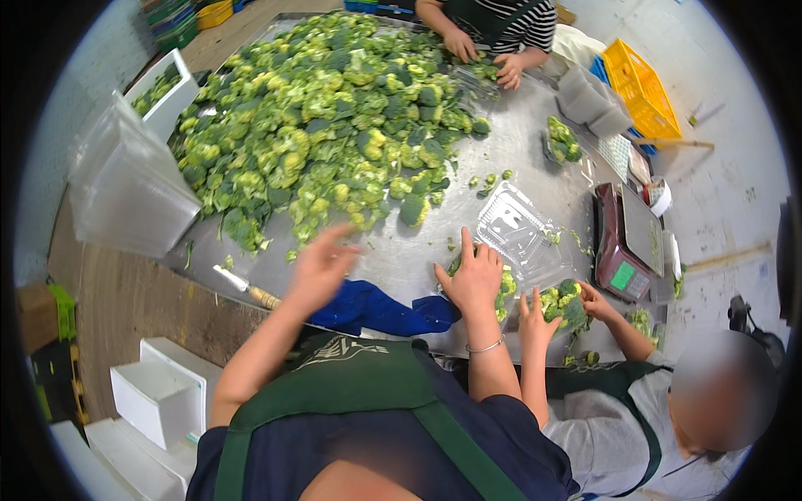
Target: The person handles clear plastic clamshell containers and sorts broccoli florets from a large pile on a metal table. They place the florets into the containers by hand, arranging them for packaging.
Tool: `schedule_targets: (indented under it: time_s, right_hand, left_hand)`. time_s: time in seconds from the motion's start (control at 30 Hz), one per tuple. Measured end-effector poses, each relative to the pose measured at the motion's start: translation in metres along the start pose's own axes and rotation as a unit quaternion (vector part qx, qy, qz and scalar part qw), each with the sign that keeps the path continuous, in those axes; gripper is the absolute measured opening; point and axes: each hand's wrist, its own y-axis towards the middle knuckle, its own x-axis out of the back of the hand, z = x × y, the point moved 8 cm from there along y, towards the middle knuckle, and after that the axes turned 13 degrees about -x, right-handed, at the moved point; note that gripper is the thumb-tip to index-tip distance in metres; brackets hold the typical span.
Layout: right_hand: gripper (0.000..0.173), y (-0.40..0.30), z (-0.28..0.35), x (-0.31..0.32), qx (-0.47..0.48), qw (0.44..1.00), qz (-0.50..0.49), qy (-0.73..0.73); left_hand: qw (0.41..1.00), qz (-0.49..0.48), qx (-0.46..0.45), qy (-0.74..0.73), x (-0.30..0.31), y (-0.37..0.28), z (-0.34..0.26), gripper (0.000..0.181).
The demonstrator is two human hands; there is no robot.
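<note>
My left hand (322, 266), slightly blurred, hovers over the near edge of a large pile of broccoli florets (326, 125). Its fingers are apart and I see nothing in them. With fingers spread, my right hand (473, 275) grips a clear plastic container of broccoli (505, 291), mostly hidden under the palm. Just beyond it lies an open, clear clamshell container (517, 225) with a few green scraps. Between my forearms a blue cloth (382, 310) is bunched at the table's edge. A knife with a wooden handle (263, 297) rests left of it.
On my right, a co-worker's hands (537, 322) hold broccoli near a red digital scale (617, 250). Another person's hands (460, 47) work across the metal table (520, 125). Stacked clear containers (131, 181) stand at left; a filled container (562, 141) sits at far right.
</note>
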Motion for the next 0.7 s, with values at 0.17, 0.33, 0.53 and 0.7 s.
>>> schedule_targets:
  time_s: [0.17, 0.33, 0.53, 0.7]
  right_hand:
    - [0.082, 0.002, -0.007, 0.026, 0.011, 0.996, -0.052, -0.072]
    - [0.074, 0.015, 0.028, 0.042, 0.077, 0.993, -0.052, 0.076]
    - [0.070, 0.065, 0.062, -0.009, 0.105, 0.988, 0.079, 0.082]
    - [0.070, 0.079, 0.093, -0.055, 0.165, 0.977, 0.139, -0.010]
  left_hand:
    - [0.826, -0.287, -0.227, 0.428, 0.186, -0.032, -0.176, 0.042]
    - [0.514, -0.254, -0.195, 0.796, 0.313, -0.059, -0.248, 0.039]
    - [0.619, -0.197, -0.110, 0.752, 0.380, -0.061, -0.208, 0.033]
    - [0.556, -0.151, -0.044, 0.816, 0.400, -0.040, -0.214, 0.024]
